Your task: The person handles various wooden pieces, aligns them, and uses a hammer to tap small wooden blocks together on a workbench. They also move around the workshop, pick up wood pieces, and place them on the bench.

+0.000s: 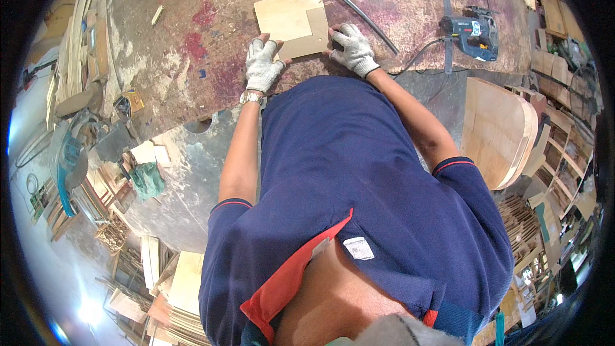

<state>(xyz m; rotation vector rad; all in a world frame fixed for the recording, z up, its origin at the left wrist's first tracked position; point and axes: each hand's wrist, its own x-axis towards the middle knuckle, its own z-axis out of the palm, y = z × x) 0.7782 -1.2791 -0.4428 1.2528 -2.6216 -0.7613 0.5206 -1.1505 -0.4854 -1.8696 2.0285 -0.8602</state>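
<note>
A pale, thin wooden board (282,14) lies on the worn workbench, with a browner L-shaped piece (312,43) along its near and right sides. The L-shaped piece has a small dark hole near one corner. My left hand (262,67), in a grey-white glove with bare fingertips, grips the near left corner, fingers on top and thumb at the near edge. On the right edge, my right hand (352,49), gloved alike, holds the brown piece between fingers and thumb. A hammer (362,14) with a dark handle lies just beyond my right hand.
A blue-black jigsaw (473,33) rests on the bench (173,57) at the right, its cable running toward me. A metal straightedge (444,0) lies beside it. Curved-cornered wooden panels (496,128) stand at the right. A teal circular saw (69,160) and wood offcuts are at the left.
</note>
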